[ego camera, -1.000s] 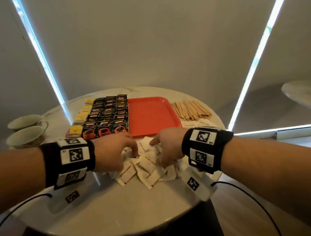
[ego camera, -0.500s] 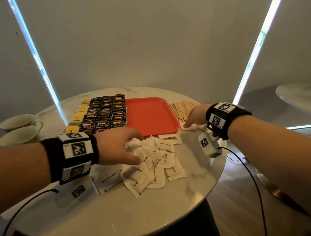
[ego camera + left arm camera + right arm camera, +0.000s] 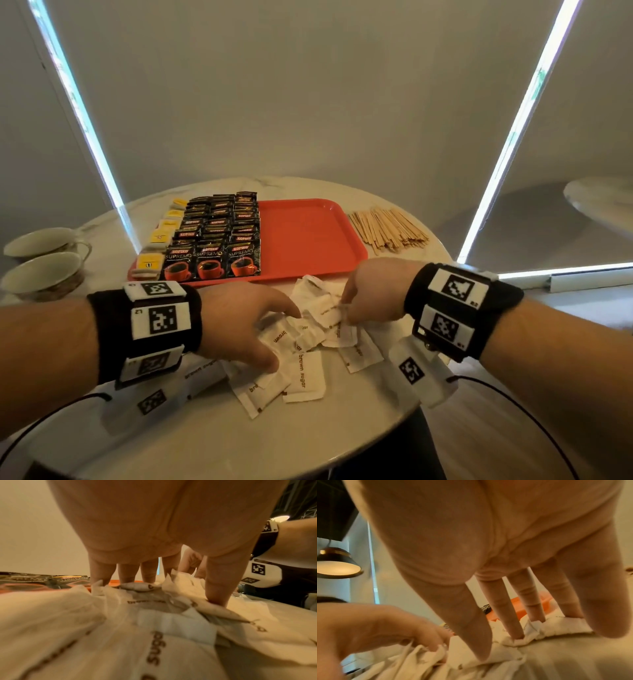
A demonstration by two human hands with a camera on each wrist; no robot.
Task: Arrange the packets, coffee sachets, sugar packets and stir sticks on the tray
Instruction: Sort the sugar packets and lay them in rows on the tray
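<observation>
Back from the stir sticks (image 3: pixel 388 229), your right hand (image 3: pixel 373 291) now presses spread fingers onto the sugar packets (image 3: pixel 305 356) — directly under both palms. Your left hand (image 3: pixel 239 325) presses likewise, fingers splayed. Just beyond lies the tray (image 3: pixel 308 240), its bare half nearer your right.

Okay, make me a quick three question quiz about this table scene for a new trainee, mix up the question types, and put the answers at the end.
1. True or false: the stir sticks lie on the red tray.
2. What are both hands touching? A) coffee sachets B) brown sugar packets C) cups
3. Fill in: the coffee sachets fill the tray's ____ side.

Key
1. False; they lie on the table, right of the tray.
2. B; the left hand and right hand press on the brown sugar packets.
3. Left.
</observation>
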